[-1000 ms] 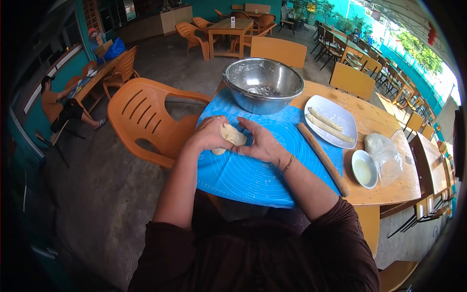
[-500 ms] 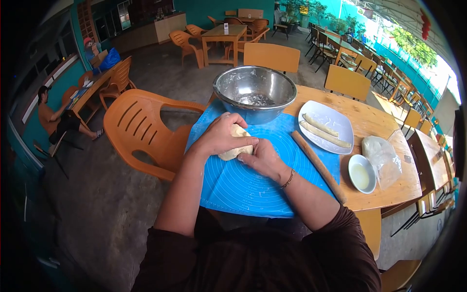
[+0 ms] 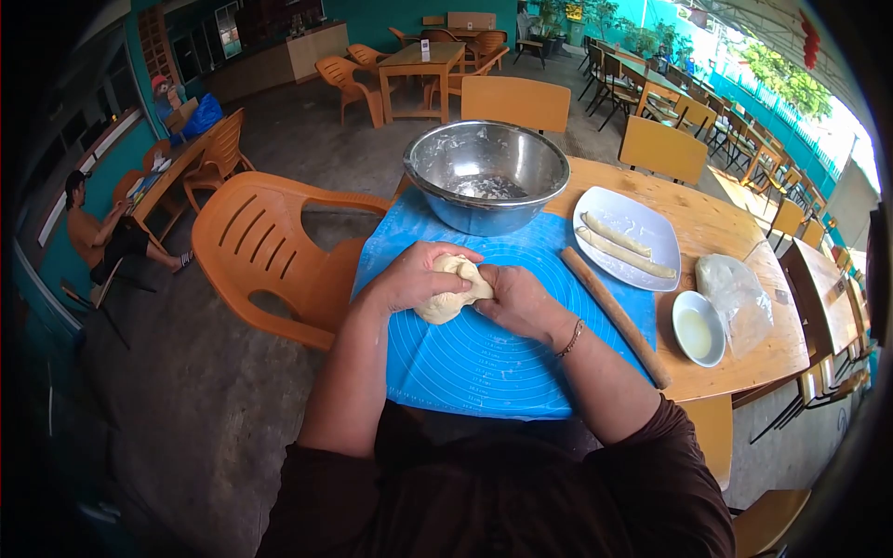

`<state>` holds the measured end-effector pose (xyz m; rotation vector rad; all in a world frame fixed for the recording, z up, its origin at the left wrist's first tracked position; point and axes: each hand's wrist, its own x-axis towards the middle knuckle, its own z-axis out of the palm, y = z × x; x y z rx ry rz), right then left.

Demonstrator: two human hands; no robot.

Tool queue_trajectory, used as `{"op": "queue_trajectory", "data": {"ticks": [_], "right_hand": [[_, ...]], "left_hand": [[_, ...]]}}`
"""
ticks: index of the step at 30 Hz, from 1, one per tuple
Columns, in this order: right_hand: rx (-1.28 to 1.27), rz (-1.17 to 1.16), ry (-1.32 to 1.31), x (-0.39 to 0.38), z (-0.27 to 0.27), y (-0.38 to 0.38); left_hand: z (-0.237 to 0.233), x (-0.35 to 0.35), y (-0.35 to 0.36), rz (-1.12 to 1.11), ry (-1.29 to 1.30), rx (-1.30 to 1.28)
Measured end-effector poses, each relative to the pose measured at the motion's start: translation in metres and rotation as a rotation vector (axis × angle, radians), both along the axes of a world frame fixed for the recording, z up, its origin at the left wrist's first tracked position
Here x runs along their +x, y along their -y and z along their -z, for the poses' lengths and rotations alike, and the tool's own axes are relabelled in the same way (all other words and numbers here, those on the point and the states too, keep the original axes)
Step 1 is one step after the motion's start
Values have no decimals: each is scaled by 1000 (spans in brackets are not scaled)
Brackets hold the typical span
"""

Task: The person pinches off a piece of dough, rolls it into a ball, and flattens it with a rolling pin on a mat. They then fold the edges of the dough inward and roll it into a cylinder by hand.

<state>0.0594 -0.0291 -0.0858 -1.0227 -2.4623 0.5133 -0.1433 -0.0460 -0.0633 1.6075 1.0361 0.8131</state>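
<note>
A pale ball of dough (image 3: 441, 304) sits between my two hands over the blue baking mat (image 3: 446, 372). My left hand (image 3: 409, 277) wraps round its left side, thumb across the top. With fingers closed, my right hand (image 3: 521, 302) grips a piece of the dough that is stretched out to the right. Just beyond my hands stands a steel mixing bowl (image 3: 488, 216) with floury residue inside. A wooden rolling pin (image 3: 614, 316) lies slantwise at the mat's right side. Two dough rolls (image 3: 619, 245) rest on a white plate (image 3: 656, 219).
A small bowl (image 3: 699, 328) of pale liquid and a clear plastic bag (image 3: 735, 298) with white contents stand on the wooden table (image 3: 744, 372) at right. An orange chair (image 3: 270, 251) is close on the left. Farther left, another person (image 3: 88, 223) sits at a table.
My right hand has pulled part of the dough out to the right. My left thumb has shifted on the ball, and more of the dough now shows. The view has moved slightly.
</note>
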Motion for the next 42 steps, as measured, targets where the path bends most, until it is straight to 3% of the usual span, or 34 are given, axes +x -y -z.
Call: {"op": "queue_trajectory", "data": {"ticks": [2,3,5,6,8,9,11,16,23,27,33,35,39,41,42], "right_hand": [[-331,-70,-78,5,-6,-2],[-332,-69,-78,6,-3,-3],[-652,-178,-671,7,2,-6],[-647,-173,-695,6,-9,0],[-555,-186,-624,2,1,-5],[-463,-194,-553,0,4,-5],[-412,-110,-475,-3,5,-3],[-290,23,-396,-4,1,5],[-460,-56,-576,-7,1,4],[-733,-143,-719,0,-13,1],[-800,-188,-746,19,-15,-13],[-945,-313,-902,28,-14,-21],[-904,-297,-682,29,-12,-17],[-866,-156,-637,18,-12,-7],[-730,-158,-572,15,-9,-4]], "left_hand": [[0,4,2,-130,-9,-44],[3,3,2,-129,-9,-45],[11,1,-1,-203,74,-82],[11,3,-1,-203,74,-79],[10,10,0,-159,259,-187],[11,12,-2,-159,256,-187],[15,14,-10,-313,11,-152],[15,12,-7,-203,70,-24],[7,6,-1,-156,314,7],[9,-3,-3,-132,340,18],[4,-17,-4,-156,366,45],[-2,-28,-3,-286,425,-47],[4,-22,-6,-289,494,-105],[2,-10,-3,-234,519,-143],[0,-6,-1,-178,546,-179]]}}
